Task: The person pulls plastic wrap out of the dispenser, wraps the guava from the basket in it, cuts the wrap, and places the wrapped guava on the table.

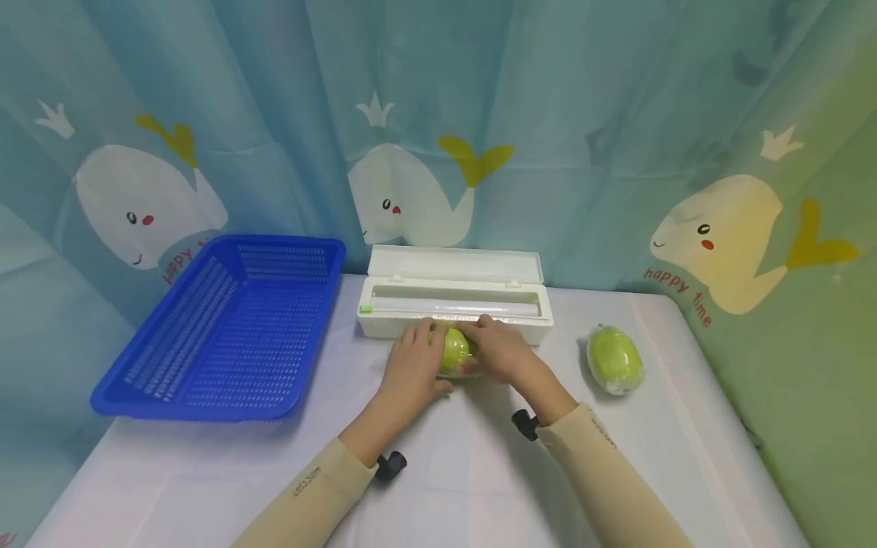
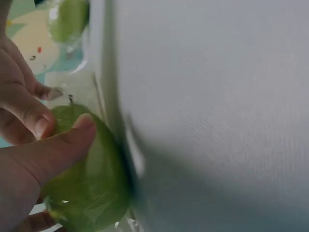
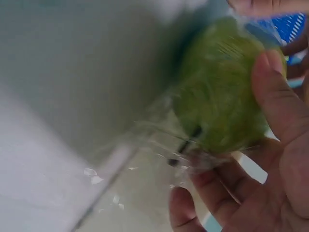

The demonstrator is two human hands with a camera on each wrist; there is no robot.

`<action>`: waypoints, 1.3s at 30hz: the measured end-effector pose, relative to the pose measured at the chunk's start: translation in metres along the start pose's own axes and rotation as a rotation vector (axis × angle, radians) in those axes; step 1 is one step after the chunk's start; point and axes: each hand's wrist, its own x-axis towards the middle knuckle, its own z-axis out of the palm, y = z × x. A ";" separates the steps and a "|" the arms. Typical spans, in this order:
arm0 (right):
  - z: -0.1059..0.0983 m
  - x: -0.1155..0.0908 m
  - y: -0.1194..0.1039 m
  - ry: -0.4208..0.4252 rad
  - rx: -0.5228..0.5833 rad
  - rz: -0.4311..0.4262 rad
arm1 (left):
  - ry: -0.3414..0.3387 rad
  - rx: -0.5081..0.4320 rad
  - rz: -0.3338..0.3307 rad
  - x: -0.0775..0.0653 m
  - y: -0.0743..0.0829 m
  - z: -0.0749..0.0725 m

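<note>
A green pear (image 1: 455, 352) wrapped in clear cling film is between my two hands, just in front of the white cling film box. My left hand (image 1: 413, 362) grips its left side, with the thumb across the pear (image 2: 99, 179) in the left wrist view. The right hand (image 1: 502, 352) holds the stem end. In the right wrist view its thumb lies on the pear (image 3: 219, 92), while its other fingers are beneath, by the dark stem and loose film (image 3: 145, 140). Another wrapped green pear (image 1: 614, 359) lies on the table to the right.
The cling film box (image 1: 384, 327) stands against the curtain with its lid (image 1: 455, 264) raised and a film roll (image 1: 455, 306) inside. A blue plastic basket (image 1: 291, 380) sits at the left of the white table (image 1: 438, 495). Behind hangs a whale-print curtain (image 1: 562, 114).
</note>
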 end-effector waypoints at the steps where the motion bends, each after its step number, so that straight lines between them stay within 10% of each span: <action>1: 0.002 -0.001 0.001 0.026 -0.004 -0.018 | 0.004 0.003 0.000 0.003 0.000 0.001; 13: 0.022 -0.043 0.011 0.565 0.042 -0.119 | -0.030 -0.017 -0.024 0.010 0.000 -0.002; 22: 0.039 -0.039 -0.009 0.416 0.020 -0.166 | -0.031 -0.063 -0.031 0.010 -0.004 0.001; 39: 0.033 -0.011 -0.002 0.464 -0.155 -0.079 | -0.036 -0.413 0.021 -0.002 -0.031 -0.001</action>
